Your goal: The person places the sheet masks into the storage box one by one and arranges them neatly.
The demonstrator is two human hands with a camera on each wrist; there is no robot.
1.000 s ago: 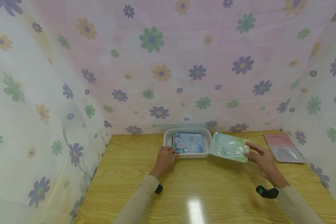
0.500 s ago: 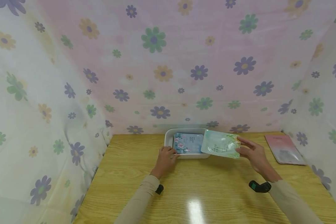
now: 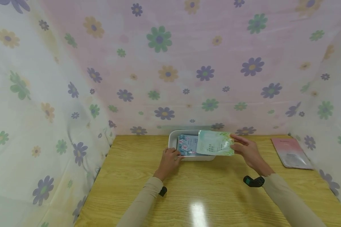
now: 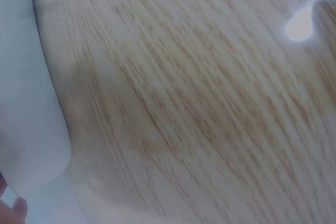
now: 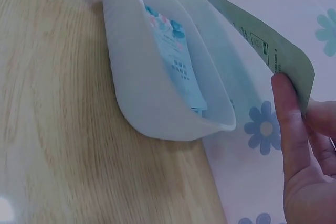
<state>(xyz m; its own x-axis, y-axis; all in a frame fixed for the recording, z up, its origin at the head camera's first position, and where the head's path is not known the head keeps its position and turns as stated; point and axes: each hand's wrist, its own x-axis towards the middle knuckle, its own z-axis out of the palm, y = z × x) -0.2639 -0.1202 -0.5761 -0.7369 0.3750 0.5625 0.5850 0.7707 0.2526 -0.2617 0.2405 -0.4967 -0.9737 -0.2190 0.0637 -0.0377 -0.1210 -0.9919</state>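
Observation:
My right hand (image 3: 248, 153) pinches the right end of a flat green sachet (image 3: 215, 143), which looks like a sheet face mask packet. In the right wrist view the sachet (image 5: 262, 40) is tilted above the bin's open top, its printed back showing. Inside the white plastic bin (image 3: 173, 138) lies a blue floral sachet (image 3: 187, 145), partly covered by the green one in the head view. My left hand (image 3: 169, 160) grips the bin's front left rim. In the left wrist view the bin's wall (image 4: 31, 87) fills the left edge, with fingertips at the lower corner.
A pink and silver sachet (image 3: 292, 153) lies flat at the right back of the wooden table (image 3: 216, 195). Behind the bin rises a flower-patterned curtain (image 3: 182, 63), which also hangs along both sides.
My right hand has carried the green sachet leftward, from beside the bin to over its right half. The left hand stays on the rim.

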